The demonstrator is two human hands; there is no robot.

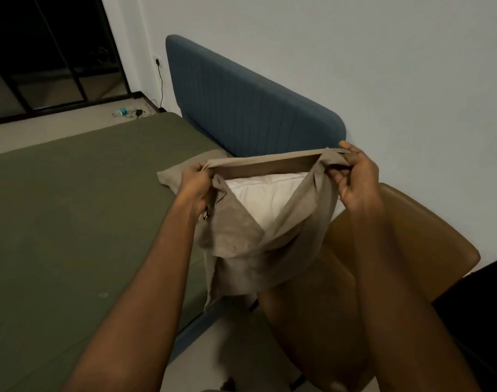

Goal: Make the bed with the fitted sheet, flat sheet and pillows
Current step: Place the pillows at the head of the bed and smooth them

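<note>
I hold a beige pillowcase up by its open mouth over the bed's near corner. My left hand grips the left end of the opening, and my right hand grips the right end. A white pillow shows through the stretched opening; I cannot tell whether it is inside the case or behind it. Behind my left hand a second pillow in a beige case lies on the bed by the headboard. An olive-green sheet covers the mattress smoothly.
A blue padded headboard stands against the white wall. A tan leather chair sits right of the bed, below my right arm. Cables, a charger and a small bottle lie on the floor near a dark glass door.
</note>
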